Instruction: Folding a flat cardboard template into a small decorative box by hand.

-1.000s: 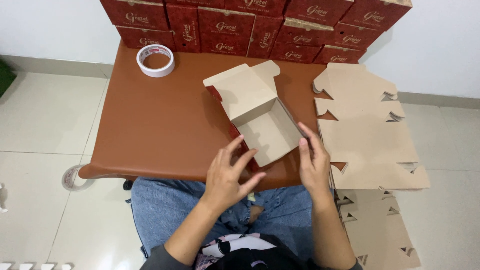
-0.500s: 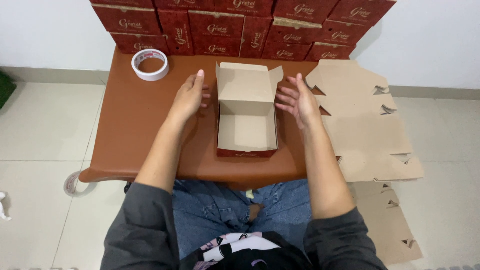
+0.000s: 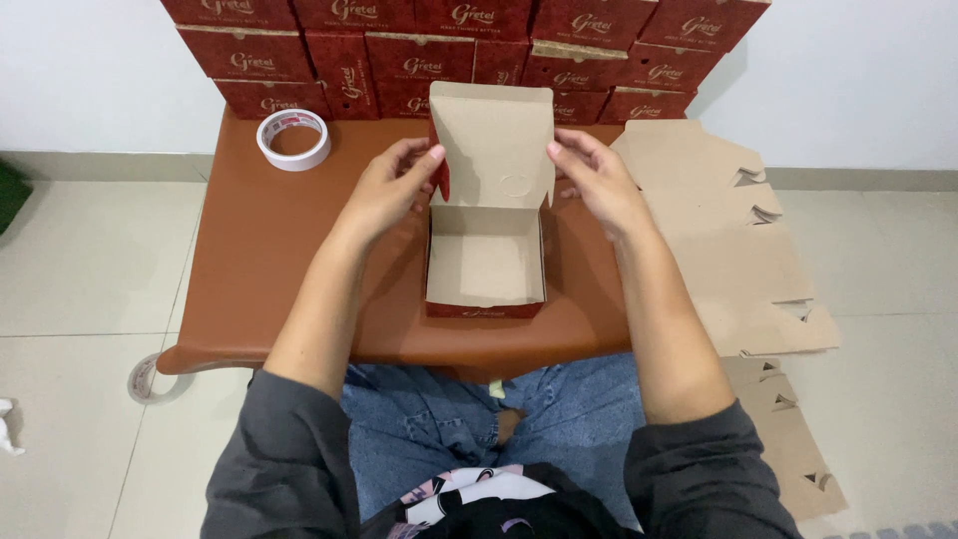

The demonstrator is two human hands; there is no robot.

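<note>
Head view, looking down onto a brown table (image 3: 259, 260) with a small cardboard box (image 3: 486, 268) at its middle — red outside, plain brown inside, open and empty. Lid (image 3: 494, 150) raised upright at the far edge, inner face toward the camera. Left hand (image 3: 384, 190) on the lid's left edge, fingertips curled around it, thumb by the red side flap; right hand (image 3: 597, 180) on the lid's right edge, fingers pinching the board lightly. Both grips narrow, closed on the lid and nothing else. Grey sleeves pushed up at the elbows, blue jeans below the table's near edge.

Roll of white tape (image 3: 293, 139) lying flat at the table's far left corner, well apart from the box. Stack of finished red boxes (image 3: 449, 50) in rows along the wall behind. Pile of flat unfolded box blanks (image 3: 718, 240) to the right — partly on the table, partly hanging past it. Second tape roll (image 3: 150, 377) on the tiled floor at lower left.
</note>
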